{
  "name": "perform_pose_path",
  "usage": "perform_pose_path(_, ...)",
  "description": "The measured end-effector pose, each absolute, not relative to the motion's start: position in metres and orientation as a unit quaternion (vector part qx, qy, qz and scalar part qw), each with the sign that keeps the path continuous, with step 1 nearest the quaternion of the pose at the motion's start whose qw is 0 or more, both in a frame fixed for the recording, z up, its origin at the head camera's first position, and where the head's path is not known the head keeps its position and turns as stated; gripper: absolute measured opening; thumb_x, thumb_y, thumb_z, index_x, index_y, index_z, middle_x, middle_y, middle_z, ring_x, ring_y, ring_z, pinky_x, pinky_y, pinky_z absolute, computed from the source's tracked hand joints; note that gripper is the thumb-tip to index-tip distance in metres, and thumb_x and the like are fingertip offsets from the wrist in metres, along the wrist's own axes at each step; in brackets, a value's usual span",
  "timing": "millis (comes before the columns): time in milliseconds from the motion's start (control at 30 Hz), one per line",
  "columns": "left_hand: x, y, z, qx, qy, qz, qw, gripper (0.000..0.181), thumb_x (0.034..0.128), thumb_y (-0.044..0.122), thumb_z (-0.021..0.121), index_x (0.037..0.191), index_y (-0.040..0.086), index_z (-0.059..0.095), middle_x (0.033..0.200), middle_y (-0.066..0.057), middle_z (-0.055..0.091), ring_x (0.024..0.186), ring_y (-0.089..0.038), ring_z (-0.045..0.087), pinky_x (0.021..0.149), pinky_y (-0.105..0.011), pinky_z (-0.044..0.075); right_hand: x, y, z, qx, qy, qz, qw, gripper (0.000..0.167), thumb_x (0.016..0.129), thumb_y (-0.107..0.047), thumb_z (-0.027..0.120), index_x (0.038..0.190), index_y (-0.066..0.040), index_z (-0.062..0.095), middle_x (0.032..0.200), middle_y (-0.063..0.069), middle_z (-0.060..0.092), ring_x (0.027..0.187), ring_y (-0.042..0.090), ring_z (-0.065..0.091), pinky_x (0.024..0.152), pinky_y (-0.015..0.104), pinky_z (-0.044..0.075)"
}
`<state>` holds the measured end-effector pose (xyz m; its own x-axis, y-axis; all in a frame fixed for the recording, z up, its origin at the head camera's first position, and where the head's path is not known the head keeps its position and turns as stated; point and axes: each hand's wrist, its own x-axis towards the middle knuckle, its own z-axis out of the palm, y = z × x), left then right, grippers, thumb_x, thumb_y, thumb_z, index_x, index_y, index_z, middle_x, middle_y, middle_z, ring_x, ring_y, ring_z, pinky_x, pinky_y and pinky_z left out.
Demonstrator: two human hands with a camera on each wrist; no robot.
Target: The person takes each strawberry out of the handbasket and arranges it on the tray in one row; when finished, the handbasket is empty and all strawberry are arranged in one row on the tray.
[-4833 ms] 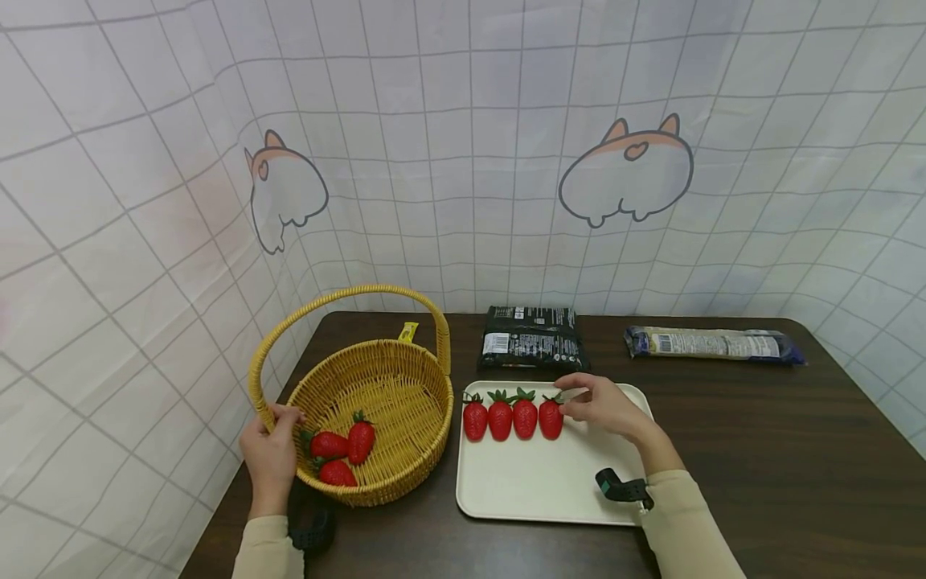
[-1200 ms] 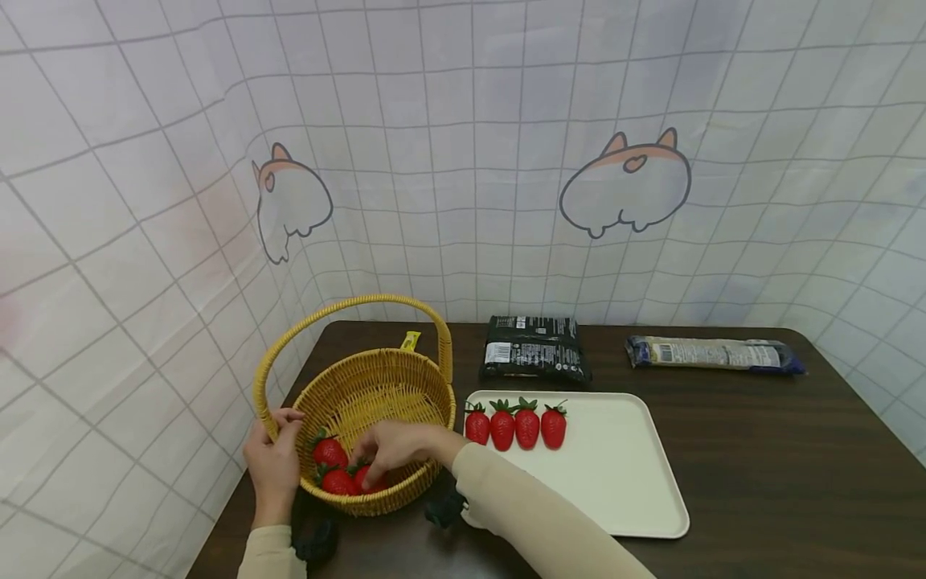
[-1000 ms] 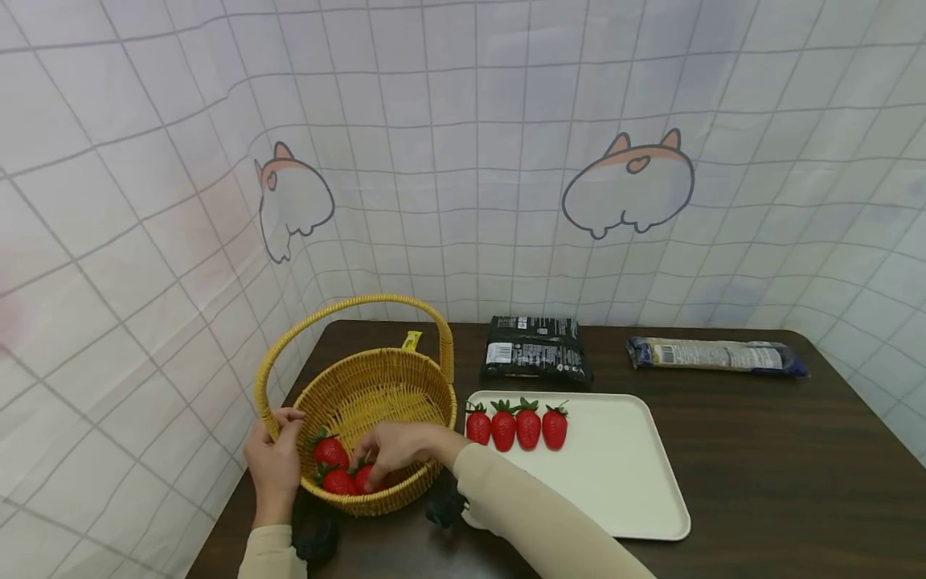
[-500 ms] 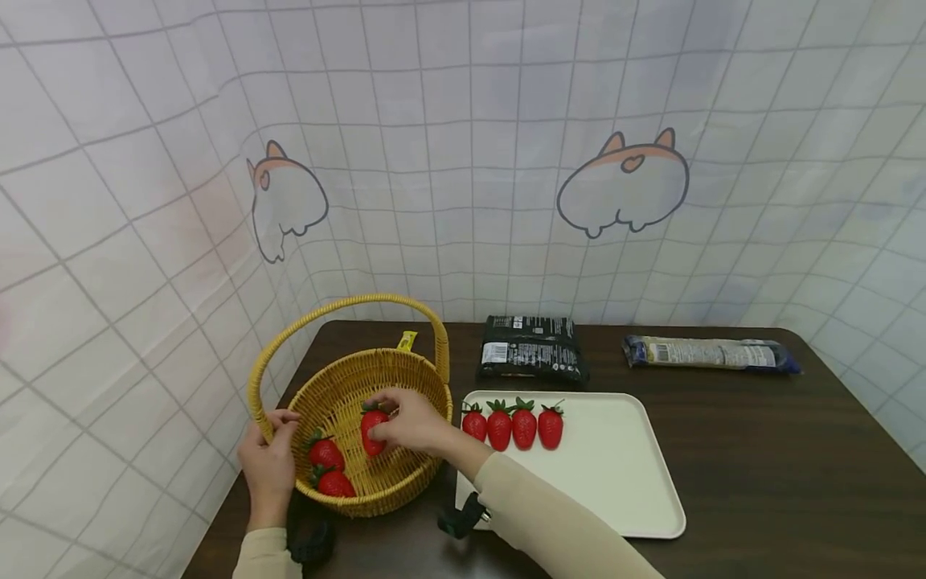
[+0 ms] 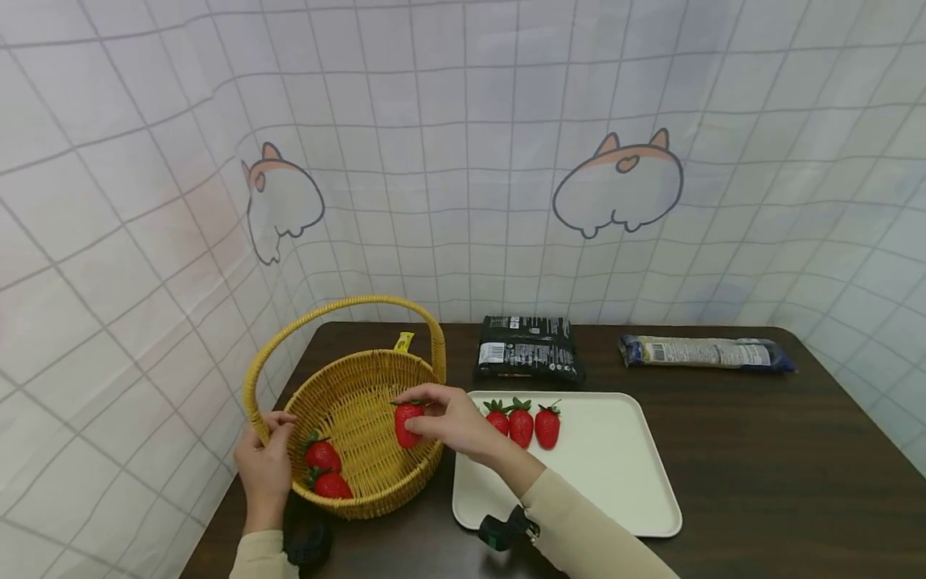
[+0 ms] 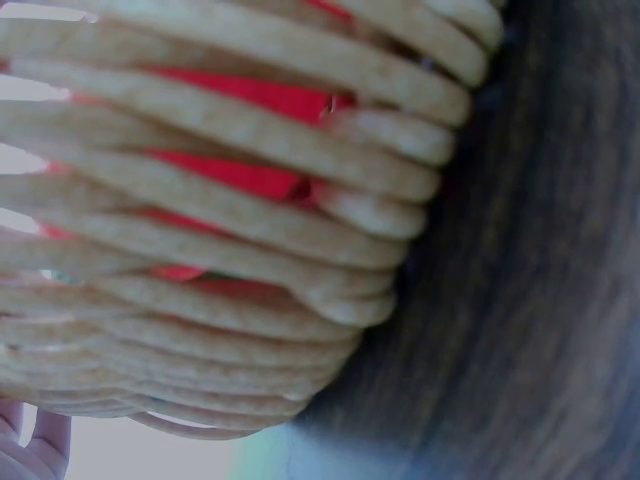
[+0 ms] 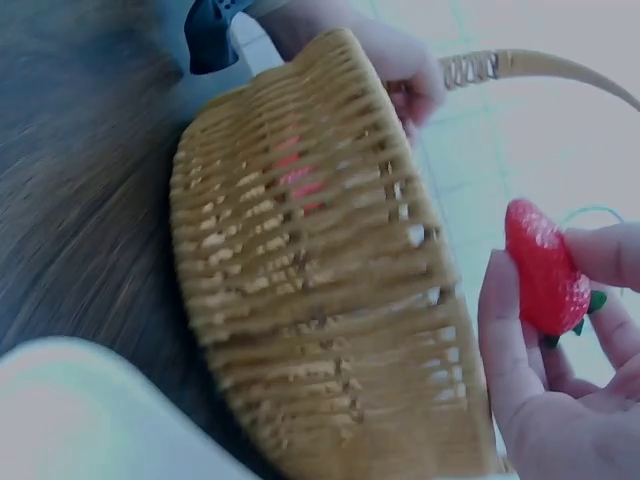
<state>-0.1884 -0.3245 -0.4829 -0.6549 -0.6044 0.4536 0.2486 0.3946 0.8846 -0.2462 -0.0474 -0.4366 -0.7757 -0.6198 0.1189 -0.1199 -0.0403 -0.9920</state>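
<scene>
My right hand [image 5: 459, 424] pinches a strawberry [image 5: 407, 424] between thumb and fingers, over the right side of the yellow wicker basket [image 5: 376, 494]. The right wrist view shows that strawberry [image 7: 543, 268] apart from the basket wall. With my left hand [image 5: 265, 466] I grip the basket's left rim where the handle [image 5: 249, 386] joins it. Two strawberries [image 5: 322, 455] lie inside the basket at its left. On the white tray [image 5: 593, 482], three strawberries [image 5: 520, 425] show in a row; my right hand covers the tray's left end.
Behind the tray lies a black packet [image 5: 528, 347]. A long clear-and-blue package [image 5: 705, 352] is at the back right of the dark table [image 5: 767, 450]. A small yellow packet [image 5: 404, 342] sits behind the basket, and a grid-patterned curtain [image 5: 463, 161] hangs beyond.
My right hand reached from the tray into the basket, took a strawberry there, and lifted it up and rightward. My left hand stays on the basket.
</scene>
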Motion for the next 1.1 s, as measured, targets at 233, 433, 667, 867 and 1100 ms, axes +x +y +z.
perform_pose_path(233, -0.189, -0.324, -0.484, 0.128, -0.737, -0.532, 0.397, 0.009, 0.0906, -0.007, 0.056, 0.083, -0.01, 0.053, 0.087, -0.01, 0.067, 0.081, -0.005, 0.057, 0.068, -0.018, 0.04, -0.246, -0.015, -0.442, -0.272, 0.679, -0.662, 0.165, 0.036, 0.091, -0.008, 0.067, 0.126, -0.004, 0.061, 0.119, 0.015, 0.063, 0.093, 0.018, 0.063, 0.079, 0.043, 0.056)
perform_pose_path(433, -0.185, -0.321, -0.478, 0.127, -0.735, -0.537, 0.395, 0.011, 0.091, -0.007, 0.056, 0.082, -0.011, 0.053, 0.087, -0.009, 0.067, 0.082, -0.005, 0.057, 0.071, -0.018, 0.04, -0.25, 0.014, -0.443, -0.234, 0.7, -0.66, 0.142, 0.034, 0.092, -0.008, 0.065, 0.126, -0.006, 0.061, 0.121, 0.016, 0.061, 0.095, 0.022, 0.064, 0.082, 0.045, 0.055)
perform_pose_path(667, -0.173, -0.307, -0.455, 0.111, -0.728, -0.546, 0.4, 0.012, 0.0901, -0.008, 0.056, 0.081, -0.013, 0.051, 0.085, -0.01, 0.066, 0.082, -0.006, 0.057, 0.072, -0.018, 0.04, -0.259, 0.048, -0.448, -0.207, 0.691, -0.681, 0.128, 0.035, 0.093, -0.007, 0.063, 0.127, -0.001, 0.058, 0.122, 0.02, 0.059, 0.098, 0.024, 0.064, 0.081, 0.037, 0.056)
perform_pose_path(867, -0.17, -0.304, -0.451, 0.11, -0.726, -0.546, 0.404, 0.011, 0.0896, -0.009, 0.055, 0.081, -0.013, 0.051, 0.083, -0.006, 0.067, 0.083, -0.006, 0.057, 0.073, -0.017, 0.04, -0.267, 0.071, -0.454, -0.169, 0.68, -0.706, 0.107, 0.033, 0.093, -0.007, 0.061, 0.125, -0.001, 0.058, 0.117, 0.015, 0.06, 0.098, 0.025, 0.063, 0.08, 0.035, 0.056)
perform_pose_path(1100, -0.172, -0.304, -0.452, 0.111, -0.729, -0.541, 0.404, 0.012, 0.09, -0.008, 0.056, 0.08, -0.013, 0.052, 0.085, -0.012, 0.066, 0.081, -0.005, 0.057, 0.072, -0.017, 0.041, -0.275, 0.096, -0.453, -0.133, 0.68, -0.714, 0.099, 0.04, 0.094, -0.01, 0.062, 0.131, 0.003, 0.053, 0.124, 0.02, 0.055, 0.102, 0.025, 0.061, 0.084, 0.035, 0.055)
